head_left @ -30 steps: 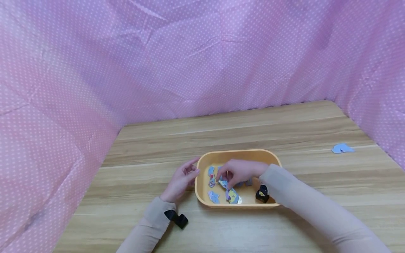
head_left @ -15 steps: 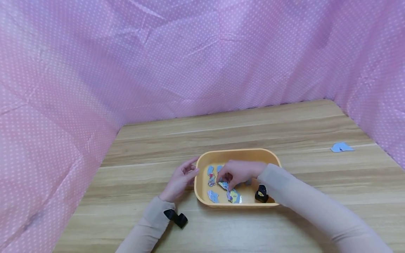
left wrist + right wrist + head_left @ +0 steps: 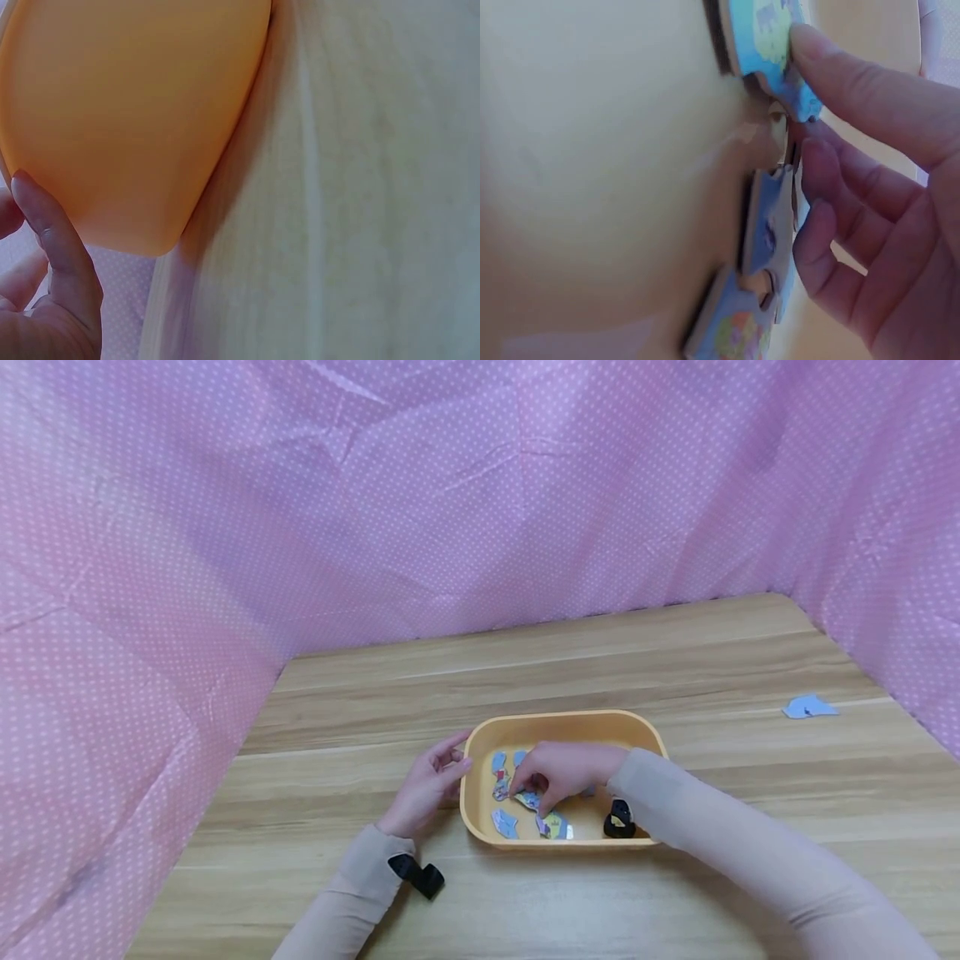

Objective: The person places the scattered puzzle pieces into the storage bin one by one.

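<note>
A shallow yellow-orange tray (image 3: pixel 600 727) stands on the table with several puzzle pieces in it. Inside, my right hand (image 3: pixel 566 768) reaches down and pinches a blue-and-yellow puzzle piece (image 3: pixel 527 800) between thumb and curled fingers. In the right wrist view its thumb (image 3: pixel 855 82) lies on a printed piece, and other pieces (image 3: pixel 769 221) show below. A yellow-and-purple piece (image 3: pixel 553 827) sits close under the thumb. At the tray's left end my left hand (image 3: pixel 420 789) touches the outside wall with relaxed fingers; its thumb (image 3: pixel 56 232) rests near the rim.
Toward the right of the wooden table (image 3: pixel 375 710) lies a single light-blue puzzle piece (image 3: pixel 810 707), outside the tray. Pink dotted cloth (image 3: pixel 420 510) hangs round the table's back and sides. A black wrist camera (image 3: pixel 619 820) on the right arm sits inside the tray.
My right hand stays in the tray, its fingers shifting slightly as the pieces under the thumb move a little. The left hand has hardly moved.
</note>
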`<state>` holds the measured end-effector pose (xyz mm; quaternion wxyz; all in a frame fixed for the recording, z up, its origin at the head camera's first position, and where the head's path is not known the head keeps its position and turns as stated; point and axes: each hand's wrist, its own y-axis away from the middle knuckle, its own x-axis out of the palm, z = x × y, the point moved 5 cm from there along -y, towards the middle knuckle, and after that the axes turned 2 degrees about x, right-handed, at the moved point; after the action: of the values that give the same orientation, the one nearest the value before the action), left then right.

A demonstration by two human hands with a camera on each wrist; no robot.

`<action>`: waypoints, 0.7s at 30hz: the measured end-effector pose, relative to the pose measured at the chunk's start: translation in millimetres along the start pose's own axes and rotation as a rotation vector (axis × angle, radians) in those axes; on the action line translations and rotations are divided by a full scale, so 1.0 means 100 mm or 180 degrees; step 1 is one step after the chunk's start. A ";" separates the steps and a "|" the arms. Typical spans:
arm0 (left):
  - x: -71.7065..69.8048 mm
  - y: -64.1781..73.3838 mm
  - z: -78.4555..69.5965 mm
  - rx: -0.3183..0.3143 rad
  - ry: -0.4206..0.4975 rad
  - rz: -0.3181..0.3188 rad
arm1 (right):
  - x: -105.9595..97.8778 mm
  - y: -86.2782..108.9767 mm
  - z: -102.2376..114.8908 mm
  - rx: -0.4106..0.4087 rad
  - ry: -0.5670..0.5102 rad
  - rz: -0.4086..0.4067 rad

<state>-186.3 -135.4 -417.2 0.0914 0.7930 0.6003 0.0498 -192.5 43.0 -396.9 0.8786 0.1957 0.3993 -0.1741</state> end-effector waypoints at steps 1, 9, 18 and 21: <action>0.00 0.00 0.00 0.0000 0.0000 0.0003 | 0.00 0.00 0.00 -0.0009 0.0031 0.0013; 0.00 0.00 0.00 0.0020 0.0034 0.0042 | 0.01 0.00 0.00 0.0105 0.0033 0.0049; -0.02 -0.02 0.03 0.0023 -0.0022 -0.0025 | -0.08 0.01 0.01 -0.0061 -0.0272 -0.0159; -0.02 -0.02 0.02 0.0023 -0.0038 -0.0036 | -0.13 0.02 0.01 -0.0137 -0.0307 -0.0257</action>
<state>-188.0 -136.7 -419.2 0.0924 0.7902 0.6044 0.0424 -199.1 46.7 -386.2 0.8931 0.1520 0.3677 -0.2100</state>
